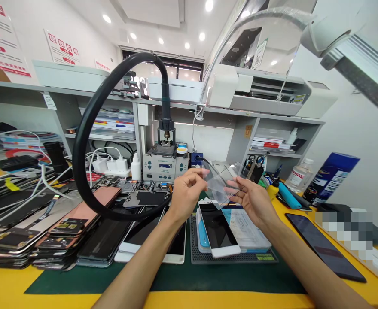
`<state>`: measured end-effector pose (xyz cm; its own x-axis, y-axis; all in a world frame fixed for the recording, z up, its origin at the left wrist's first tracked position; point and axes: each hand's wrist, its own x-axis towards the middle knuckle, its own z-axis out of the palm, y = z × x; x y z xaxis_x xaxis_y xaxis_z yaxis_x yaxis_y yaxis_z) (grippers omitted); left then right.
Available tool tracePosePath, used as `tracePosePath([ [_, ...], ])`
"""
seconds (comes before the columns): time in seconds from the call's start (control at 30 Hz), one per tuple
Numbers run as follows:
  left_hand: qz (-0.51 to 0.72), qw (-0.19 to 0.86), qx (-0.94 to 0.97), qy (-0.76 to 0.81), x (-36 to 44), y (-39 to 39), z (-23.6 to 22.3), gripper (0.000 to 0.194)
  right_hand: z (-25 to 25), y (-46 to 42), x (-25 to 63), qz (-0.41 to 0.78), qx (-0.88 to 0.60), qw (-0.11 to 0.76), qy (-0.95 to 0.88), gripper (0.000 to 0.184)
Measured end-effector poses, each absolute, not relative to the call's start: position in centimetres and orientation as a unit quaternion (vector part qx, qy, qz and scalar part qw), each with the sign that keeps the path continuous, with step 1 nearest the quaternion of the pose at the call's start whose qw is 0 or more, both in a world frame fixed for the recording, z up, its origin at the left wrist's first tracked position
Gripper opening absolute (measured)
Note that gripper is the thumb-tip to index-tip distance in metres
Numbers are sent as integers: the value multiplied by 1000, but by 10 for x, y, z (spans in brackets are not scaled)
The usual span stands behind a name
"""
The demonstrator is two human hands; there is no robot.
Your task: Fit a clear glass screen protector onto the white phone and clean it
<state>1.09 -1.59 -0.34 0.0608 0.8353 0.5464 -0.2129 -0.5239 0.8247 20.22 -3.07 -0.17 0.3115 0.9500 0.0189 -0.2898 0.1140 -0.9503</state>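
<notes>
My left hand [188, 192] pinches the left edge of a clear plastic film [215, 189] between thumb and fingertips. My right hand [252, 198], fingers bent, grips the right side of a clear screen protector [235, 171] with a thin dark edge. The two see-through sheets overlap between the hands; whether they are joined I cannot tell. Just below them a white phone [219, 229] with a dark screen lies face up. It rests on a light-blue and white box [250, 229], which sits on a black perforated pad [197, 255].
Stacks of phone parts [76, 227] and tablets [172, 246] crowd the left. A thick black hose [79, 146] loops up from a rework station [165, 165]. At right lie a dark phone [324, 244], a bottle [300, 176] and a blue can [332, 178]. A lamp arm [340, 51] hangs overhead.
</notes>
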Motion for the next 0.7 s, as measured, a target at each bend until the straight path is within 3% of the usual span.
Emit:
tracePosePath([
  [0.7, 725, 361, 547, 212, 5, -11, -10, 29, -1, -32, 205, 461, -470, 666, -351, 7],
])
